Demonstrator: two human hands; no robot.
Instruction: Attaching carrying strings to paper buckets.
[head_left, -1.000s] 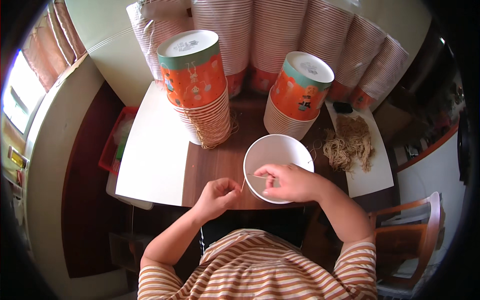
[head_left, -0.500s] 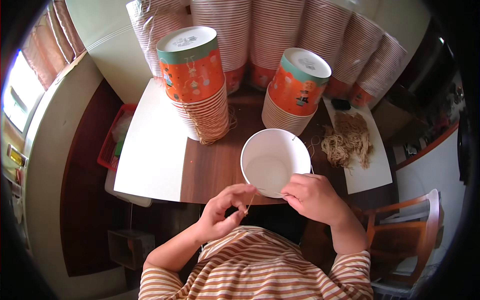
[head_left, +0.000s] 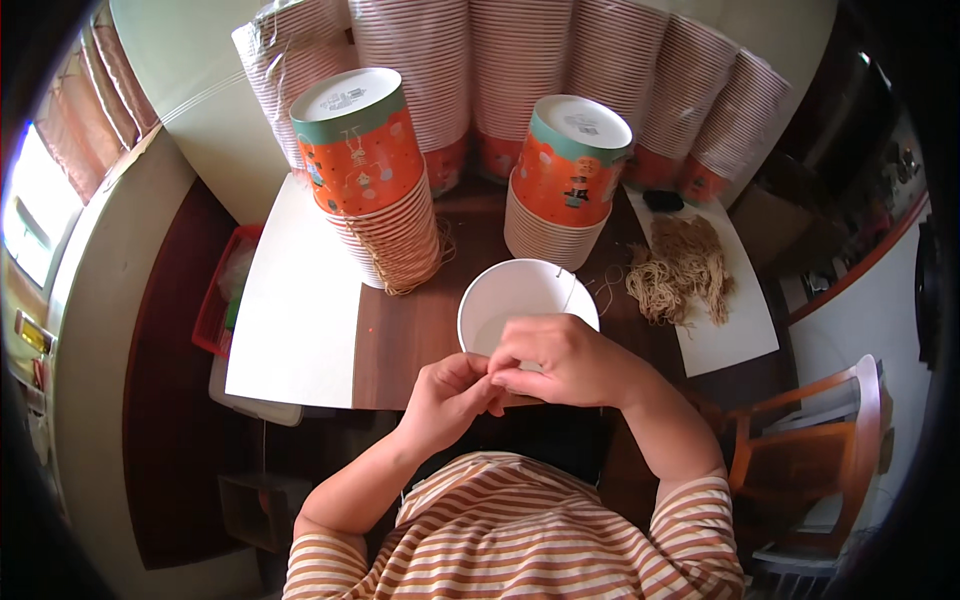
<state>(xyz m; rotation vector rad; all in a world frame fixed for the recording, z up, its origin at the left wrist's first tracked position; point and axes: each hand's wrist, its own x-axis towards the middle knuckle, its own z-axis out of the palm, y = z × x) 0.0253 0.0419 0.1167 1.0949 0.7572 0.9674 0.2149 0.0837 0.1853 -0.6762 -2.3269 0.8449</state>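
Note:
A white paper bucket (head_left: 498,290) stands with its mouth up at the table's near edge, in front of me. A thin string (head_left: 569,292) comes from a small hole near its far rim and runs down inside toward my hands. My left hand (head_left: 440,402) and my right hand (head_left: 565,360) meet over the bucket's near rim, fingertips pinched together. Both are closed on the string; the bit between the fingertips is mostly hidden. My right hand and wrist cover part of the bucket's mouth.
Two stacks of upturned orange and green buckets (head_left: 355,160) (head_left: 570,180) stand behind, the left one with string hanging down its side. Taller wrapped stacks (head_left: 410,80) line the back. Tan string bundles (head_left: 685,270) lie on white board at right. A wooden chair (head_left: 800,460) stands at right.
My right hand has moved left to meet my left hand, which has turned and closed its fingers. The string stretched between them is now mostly hidden. The view has shifted slightly.

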